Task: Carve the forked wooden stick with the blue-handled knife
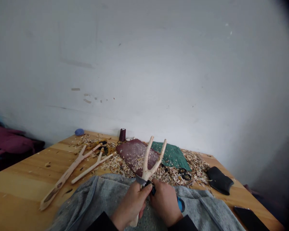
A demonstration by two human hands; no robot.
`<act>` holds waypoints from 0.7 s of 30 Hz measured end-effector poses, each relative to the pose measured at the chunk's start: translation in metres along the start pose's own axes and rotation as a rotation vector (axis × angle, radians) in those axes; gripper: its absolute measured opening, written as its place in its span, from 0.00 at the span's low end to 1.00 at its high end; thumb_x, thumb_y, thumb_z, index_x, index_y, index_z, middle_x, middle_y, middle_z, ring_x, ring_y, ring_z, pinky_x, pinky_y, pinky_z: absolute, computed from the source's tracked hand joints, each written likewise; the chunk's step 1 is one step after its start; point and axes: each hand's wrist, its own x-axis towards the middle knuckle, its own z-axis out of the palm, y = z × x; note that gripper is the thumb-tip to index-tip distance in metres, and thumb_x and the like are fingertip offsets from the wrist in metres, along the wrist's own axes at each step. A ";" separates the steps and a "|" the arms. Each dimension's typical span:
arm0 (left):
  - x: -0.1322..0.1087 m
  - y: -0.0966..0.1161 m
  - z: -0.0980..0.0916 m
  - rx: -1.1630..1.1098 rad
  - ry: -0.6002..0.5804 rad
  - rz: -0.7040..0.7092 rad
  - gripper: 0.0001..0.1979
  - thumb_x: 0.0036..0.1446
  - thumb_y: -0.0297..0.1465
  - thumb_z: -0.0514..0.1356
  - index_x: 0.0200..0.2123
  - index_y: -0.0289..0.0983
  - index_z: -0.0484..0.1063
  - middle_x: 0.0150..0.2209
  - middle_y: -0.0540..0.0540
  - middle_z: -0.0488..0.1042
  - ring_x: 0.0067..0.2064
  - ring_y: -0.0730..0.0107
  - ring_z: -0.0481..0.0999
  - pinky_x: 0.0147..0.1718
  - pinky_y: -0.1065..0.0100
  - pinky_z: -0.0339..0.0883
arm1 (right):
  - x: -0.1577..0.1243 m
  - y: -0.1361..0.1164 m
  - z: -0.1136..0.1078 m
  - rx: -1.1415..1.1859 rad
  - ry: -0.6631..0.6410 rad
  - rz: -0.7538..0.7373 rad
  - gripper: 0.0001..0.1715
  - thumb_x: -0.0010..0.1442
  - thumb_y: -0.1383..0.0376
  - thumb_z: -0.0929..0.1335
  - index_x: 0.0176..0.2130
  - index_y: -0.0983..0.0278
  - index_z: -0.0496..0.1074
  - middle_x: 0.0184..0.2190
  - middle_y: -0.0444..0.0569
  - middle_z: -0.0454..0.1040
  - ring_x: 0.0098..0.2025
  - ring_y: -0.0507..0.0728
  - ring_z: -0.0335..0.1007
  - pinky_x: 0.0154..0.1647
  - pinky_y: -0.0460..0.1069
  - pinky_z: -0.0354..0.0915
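Note:
My left hand (132, 201) is wrapped round the lower part of a peeled, Y-shaped forked stick (146, 173), whose two prongs point up and away from me. In my closed right hand (165, 199) is a knife (141, 180) with a black and blue handle. The blade lies across the stick just below the fork, touching or very near the wood. My left thumb rests at the black part of the handle. A grey cloth (110, 186) spreads beneath both hands, and the stick's lower end shows under my left hand.
Two more forked sticks, a long one (62, 179) and a smaller one (91, 168), lie left. Wood shavings (195, 163) cover much of the wooden table (16, 192), around a maroon sheet (132, 152), green sheet (173, 155) and thread spool (122, 134). A black piece (220, 180) and phone (250, 218) lie right.

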 end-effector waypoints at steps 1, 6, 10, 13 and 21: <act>-0.001 0.001 0.000 0.019 0.017 -0.002 0.19 0.60 0.51 0.57 0.32 0.43 0.60 0.13 0.63 0.54 0.13 0.78 0.55 0.13 0.74 0.48 | 0.000 0.000 0.001 -0.012 0.008 0.009 0.10 0.62 0.69 0.66 0.41 0.60 0.77 0.37 0.50 0.82 0.39 0.59 0.79 0.31 0.47 0.55; -0.003 0.008 0.000 0.131 0.057 0.063 0.18 0.62 0.49 0.55 0.30 0.42 0.61 0.12 0.62 0.55 0.12 0.77 0.55 0.12 0.73 0.47 | 0.000 -0.001 0.003 -0.037 0.047 0.043 0.11 0.63 0.69 0.65 0.41 0.61 0.76 0.36 0.52 0.82 0.38 0.58 0.79 0.32 0.46 0.55; -0.002 0.010 -0.001 0.094 0.055 0.113 0.19 0.58 0.52 0.56 0.34 0.41 0.64 0.12 0.62 0.55 0.12 0.76 0.55 0.12 0.73 0.46 | -0.001 -0.001 0.001 -0.019 0.030 0.033 0.11 0.62 0.69 0.65 0.41 0.61 0.77 0.36 0.51 0.82 0.39 0.58 0.79 0.32 0.46 0.55; -0.003 0.010 -0.003 0.027 0.001 0.135 0.23 0.54 0.55 0.58 0.36 0.40 0.65 0.11 0.62 0.55 0.13 0.76 0.55 0.14 0.73 0.48 | -0.001 0.000 0.000 0.020 -0.005 -0.033 0.10 0.60 0.69 0.66 0.39 0.60 0.77 0.36 0.49 0.82 0.39 0.57 0.79 0.32 0.46 0.55; -0.002 0.005 -0.002 0.016 0.009 0.093 0.27 0.52 0.60 0.57 0.32 0.41 0.65 0.11 0.62 0.55 0.12 0.76 0.55 0.13 0.73 0.49 | -0.002 -0.001 -0.002 0.021 0.004 -0.026 0.11 0.60 0.69 0.66 0.40 0.59 0.77 0.36 0.49 0.82 0.39 0.58 0.79 0.32 0.47 0.55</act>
